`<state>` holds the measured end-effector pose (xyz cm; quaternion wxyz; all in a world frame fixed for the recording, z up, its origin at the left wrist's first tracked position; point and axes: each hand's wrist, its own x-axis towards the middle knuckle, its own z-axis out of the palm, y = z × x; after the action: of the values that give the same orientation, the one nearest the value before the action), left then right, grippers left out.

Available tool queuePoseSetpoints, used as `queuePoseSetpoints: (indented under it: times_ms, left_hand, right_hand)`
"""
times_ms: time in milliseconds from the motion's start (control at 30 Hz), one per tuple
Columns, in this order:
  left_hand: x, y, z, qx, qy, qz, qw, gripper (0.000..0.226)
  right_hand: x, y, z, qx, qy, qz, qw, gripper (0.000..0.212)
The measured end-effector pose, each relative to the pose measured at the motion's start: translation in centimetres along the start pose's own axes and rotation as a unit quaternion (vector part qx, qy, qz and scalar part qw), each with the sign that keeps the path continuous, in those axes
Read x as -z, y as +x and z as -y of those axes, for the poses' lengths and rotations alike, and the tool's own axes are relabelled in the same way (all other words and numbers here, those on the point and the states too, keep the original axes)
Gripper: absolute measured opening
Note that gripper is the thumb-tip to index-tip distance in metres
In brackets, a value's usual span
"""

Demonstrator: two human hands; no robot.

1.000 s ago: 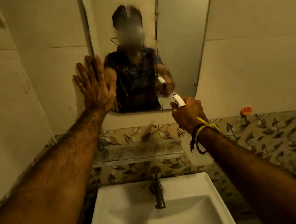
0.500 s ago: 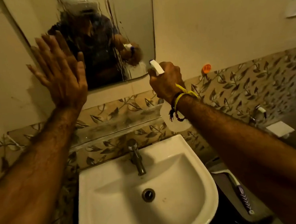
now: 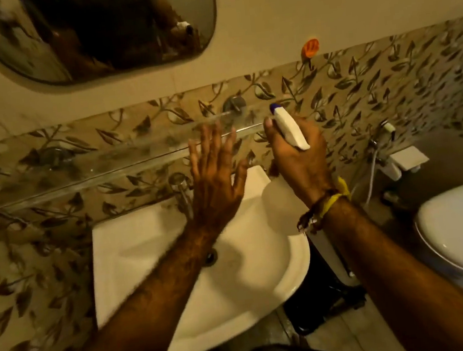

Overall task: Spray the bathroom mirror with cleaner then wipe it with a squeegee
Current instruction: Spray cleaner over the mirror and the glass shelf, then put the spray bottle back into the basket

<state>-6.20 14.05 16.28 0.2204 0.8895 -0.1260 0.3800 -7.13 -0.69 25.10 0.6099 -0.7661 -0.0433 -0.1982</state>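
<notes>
We see one mirror (image 3: pixel 101 31) at the top of the view, streaked wet, so we judge the spraying largely done; wiping remains, and no squeegee shows. Below sit one sink (image 3: pixel 134 242) and one glass shelf (image 3: pixel 81 174). Our left hand (image 3: pixel 215 182) hovers open, fingers spread, holding nothing. Our right hand (image 3: pixel 300 165) grips the one spray bottle (image 3: pixel 288 128) beside the shelf's end.

We see a glossy white ceramic sink (image 3: pixel 134 242) at lower centre, a clear glass shelf (image 3: pixel 95 166) across the middle left, a shiny metal tap (image 3: pixel 182 192), leaf-patterned tiles (image 3: pixel 386 79) with a slight sheen, a reflective mirror (image 3: pixel 194 22) at top, and a smooth white plastic sprayer (image 3: pixel 290 130).
</notes>
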Motion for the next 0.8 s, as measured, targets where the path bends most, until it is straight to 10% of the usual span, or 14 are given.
queuePoseSetpoints:
  times_ms: [133,367,800]
  left_hand:
    - [-5.6,-4.5,-2.9,0.069,-0.083,0.160,0.981,0.055]
    - [-15.3,-8.5,-5.4,0.273,-0.090,0.493,0.821,0.072]
    - [-25.2,-11.8,-11.2,0.310,0.172,0.454,0.817,0.123]
  right_hand:
    - [4.1,-2.7,-5.1,-0.088,-0.007,-0.036,0.995,0.012]
    - [9.9,-7.6,-14.3,-0.197,-0.097,-0.110,0.969,0.017]
    - [15.5,-7.5,-28.4,-0.316,-0.198,-0.077,0.924,0.014]
